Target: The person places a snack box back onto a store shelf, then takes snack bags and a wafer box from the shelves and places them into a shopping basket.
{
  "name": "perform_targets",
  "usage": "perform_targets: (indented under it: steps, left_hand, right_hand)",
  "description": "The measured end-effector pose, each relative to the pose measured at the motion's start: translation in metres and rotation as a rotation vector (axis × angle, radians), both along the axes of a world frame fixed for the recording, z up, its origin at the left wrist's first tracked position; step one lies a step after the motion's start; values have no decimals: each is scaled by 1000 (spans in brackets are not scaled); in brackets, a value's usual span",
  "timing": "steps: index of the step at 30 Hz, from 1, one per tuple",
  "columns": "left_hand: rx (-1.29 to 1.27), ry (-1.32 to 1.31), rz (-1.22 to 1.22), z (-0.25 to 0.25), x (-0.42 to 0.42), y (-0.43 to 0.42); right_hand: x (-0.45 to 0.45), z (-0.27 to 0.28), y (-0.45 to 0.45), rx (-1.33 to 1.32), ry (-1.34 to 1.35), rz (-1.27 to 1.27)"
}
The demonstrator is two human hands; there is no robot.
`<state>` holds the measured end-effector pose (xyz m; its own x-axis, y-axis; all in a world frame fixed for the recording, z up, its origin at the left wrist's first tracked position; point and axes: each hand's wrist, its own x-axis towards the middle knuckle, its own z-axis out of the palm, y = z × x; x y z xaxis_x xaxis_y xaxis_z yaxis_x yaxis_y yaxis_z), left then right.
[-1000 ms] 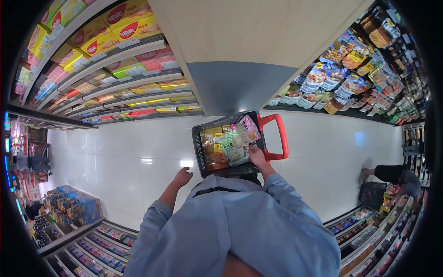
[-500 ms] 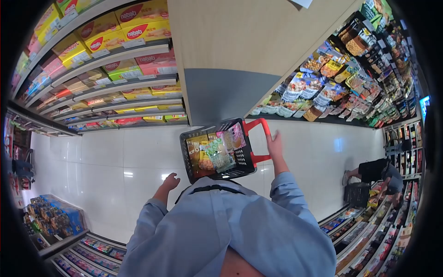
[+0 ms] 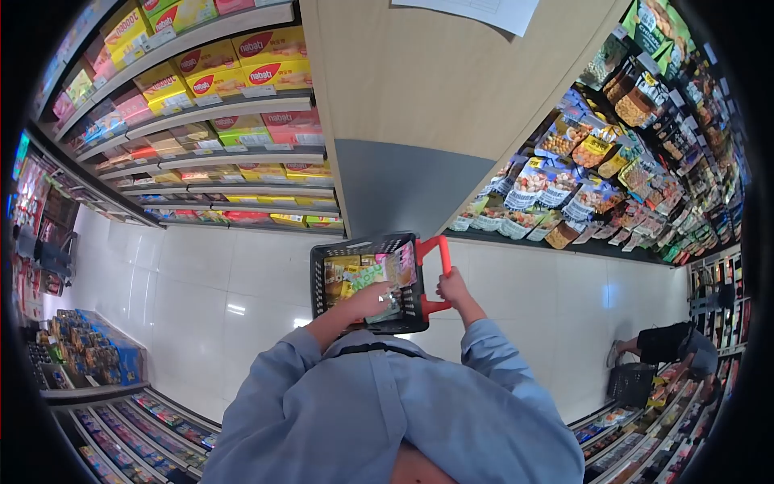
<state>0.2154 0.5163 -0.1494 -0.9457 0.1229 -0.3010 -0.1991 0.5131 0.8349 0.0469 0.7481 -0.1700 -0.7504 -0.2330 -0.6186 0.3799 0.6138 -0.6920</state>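
Observation:
A black shopping basket point(image 3: 319, 282) with a red handle point(image 3: 445, 252) is in front of my body. Inside it lie yellow snack packs point(image 3: 342, 266), a bag with green lettering point(image 3: 367, 278) and a pink pack point(image 3: 405, 264). My right hand point(image 3: 453, 286) is wrapped round the handle on the basket's right side. Over the basket reaches my left hand point(image 3: 371, 300), its fingertips at the bag with green lettering. Those fingers are small and partly hidden, so whether they grip the bag is unclear.
Shelves of boxed wafers point(image 3: 274, 74) rise at the left. A wood-coloured end panel point(image 3: 403, 89) stands ahead, and hanging nut bags point(image 3: 564, 153) fill the right rack. Far right, a person point(image 3: 665, 343) bends beside another black basket point(image 3: 630, 384). Stacked goods point(image 3: 89, 347) stand at the left.
My left hand has moved from beside the basket to over its contents. My right hand has closed more fully round the handle. The basket sits slightly lower and further left in view.

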Motion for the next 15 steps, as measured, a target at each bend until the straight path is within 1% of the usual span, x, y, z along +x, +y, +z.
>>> perform_targets:
  steps: [1,3,4,6,7,8,10,11,15]
  left_hand:
    - [17,-25,-42,32,-15,17]
    - [-129,133,-102,34,-36,46]
    - [-202,209,-133,36,-41,56]
    - [-325,265,-167,45,-46,71]
    - [-388,295,-184,48,-47,75]
    - [-409,278,-190,51,-49,76]
    - [-455,241,-206,52,-48,71]
    - [-506,230,-200,43,-48,66]
    - [-591,199,-247,46,-41,39]
  right_hand:
    - [3,-2,-2,-80,-47,5]
    - [14,5,-12,-162,-110,-6]
    - [18,-2,-13,-207,-138,-8]
    - [22,-22,-21,-297,-11,174]
    - [37,39,-29,-382,-64,228]
    - [44,50,-37,-415,-51,280]
    - [54,39,-48,-441,-33,339]
    - [58,31,-54,-453,-27,356]
    - [73,4,-75,-477,-15,408]
